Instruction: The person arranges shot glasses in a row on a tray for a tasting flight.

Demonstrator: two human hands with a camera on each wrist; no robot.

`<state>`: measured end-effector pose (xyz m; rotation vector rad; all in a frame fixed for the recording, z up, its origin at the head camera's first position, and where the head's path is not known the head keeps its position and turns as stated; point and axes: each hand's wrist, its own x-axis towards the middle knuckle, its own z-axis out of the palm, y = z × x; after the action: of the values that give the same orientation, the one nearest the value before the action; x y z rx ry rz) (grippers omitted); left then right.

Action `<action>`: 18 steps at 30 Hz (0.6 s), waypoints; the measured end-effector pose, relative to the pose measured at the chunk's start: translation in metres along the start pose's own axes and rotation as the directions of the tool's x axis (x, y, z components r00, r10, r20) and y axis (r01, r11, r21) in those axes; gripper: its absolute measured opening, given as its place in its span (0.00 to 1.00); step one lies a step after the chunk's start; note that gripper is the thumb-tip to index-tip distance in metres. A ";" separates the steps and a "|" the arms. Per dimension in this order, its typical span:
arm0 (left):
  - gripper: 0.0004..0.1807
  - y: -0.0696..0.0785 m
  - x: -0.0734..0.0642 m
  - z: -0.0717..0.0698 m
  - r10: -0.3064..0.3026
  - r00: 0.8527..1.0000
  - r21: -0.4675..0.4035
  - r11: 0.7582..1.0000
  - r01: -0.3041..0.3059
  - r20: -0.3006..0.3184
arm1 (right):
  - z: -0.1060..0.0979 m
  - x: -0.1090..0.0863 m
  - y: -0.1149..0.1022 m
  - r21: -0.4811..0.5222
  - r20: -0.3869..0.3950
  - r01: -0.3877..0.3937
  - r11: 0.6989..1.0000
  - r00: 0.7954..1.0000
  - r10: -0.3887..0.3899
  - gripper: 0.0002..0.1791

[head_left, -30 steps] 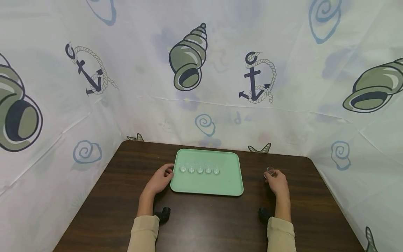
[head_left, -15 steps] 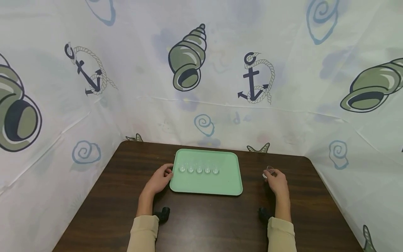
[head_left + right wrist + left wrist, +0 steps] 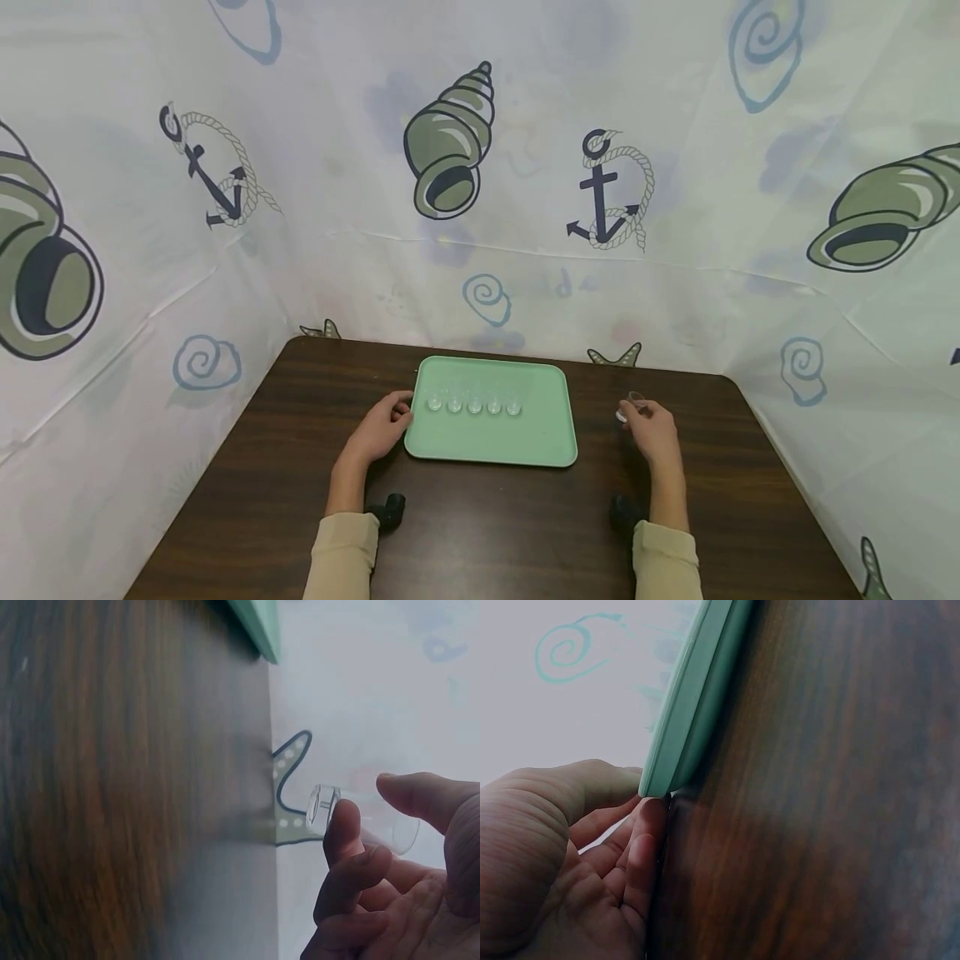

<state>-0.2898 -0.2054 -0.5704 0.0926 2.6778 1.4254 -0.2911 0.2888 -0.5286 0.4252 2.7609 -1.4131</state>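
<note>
My left hand (image 3: pixel 382 427) is at the left edge of a light green tray (image 3: pixel 487 443) and pinches its rim, thumb above and fingers low against the edge in the left wrist view. On the tray stands a sideways row of several small clear shot glasses (image 3: pixel 475 406). To the right of the tray, my right hand (image 3: pixel 651 429) holds one more clear shot glass (image 3: pixel 367 816) between thumb and fingers. This glass has a thick base and is tilted, its base (image 3: pixel 622 416) toward the tray in the head view. Part of its side is hidden by the fingers.
A dark wood-grain table (image 3: pixel 480 533) lies under everything. Behind and beside it hangs a pale cloth (image 3: pixel 337 167) printed with shells, anchors and starfish. Black wrist mounts (image 3: pixel 388 510) sit at both wrists below the tan sleeves.
My right hand has shifted slightly left toward the tray, and the shot glass in it has tilted further. My left hand and the row of glasses have kept their places.
</note>
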 end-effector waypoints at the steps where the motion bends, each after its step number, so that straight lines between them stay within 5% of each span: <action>1: 0.26 0.000 0.000 0.000 0.002 1.000 -0.002 1.000 -0.002 0.001 | 0.001 -0.001 -0.002 0.004 0.001 0.002 1.000 1.000 -0.002 0.34; 18: 0.26 0.004 0.000 0.001 0.020 1.000 -0.009 1.000 -0.020 0.004 | 0.027 -0.011 -0.031 0.032 0.016 0.050 0.998 0.999 -0.051 0.31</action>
<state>-0.2899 -0.2028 -0.5679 0.1210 2.6747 1.4413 -0.2910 0.2476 -0.5183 0.3447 2.7582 -1.4663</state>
